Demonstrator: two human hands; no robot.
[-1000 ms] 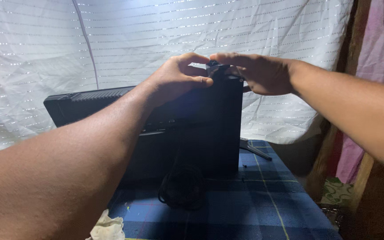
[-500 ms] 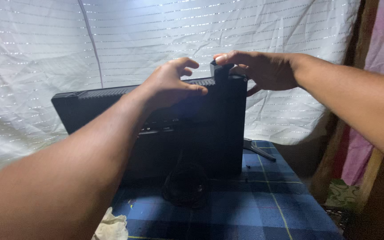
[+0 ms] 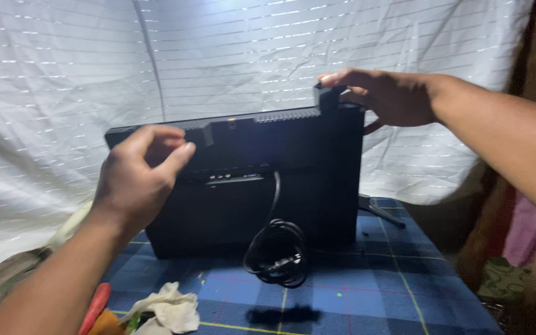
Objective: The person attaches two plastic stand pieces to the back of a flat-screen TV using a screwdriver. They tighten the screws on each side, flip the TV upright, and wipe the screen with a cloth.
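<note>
A black flat monitor (image 3: 293, 180) stands with its back toward me on a blue plaid cloth (image 3: 379, 285). My right hand (image 3: 386, 93) rests at the monitor's top right corner, fingers on a small black clip-like piece (image 3: 327, 96) sitting on the top edge. My left hand (image 3: 138, 177) hovers in front of the monitor's upper left back, fingers loosely curled and holding nothing. A black cable hangs from the monitor's back and ends in a coiled bundle (image 3: 277, 254) on the cloth.
A crumpled white rag (image 3: 169, 307) and a red-handled tool (image 3: 97, 307) lie at the near left of the table. A white woven sheet (image 3: 63, 93) hangs behind. A grey stand leg (image 3: 379, 209) pokes out at the monitor's right. Wooden post and pink fabric stand at right.
My left hand has come off the monitor's top edge and dropped back toward me and to the left. The right hand stays at the top right corner on the small black piece.
</note>
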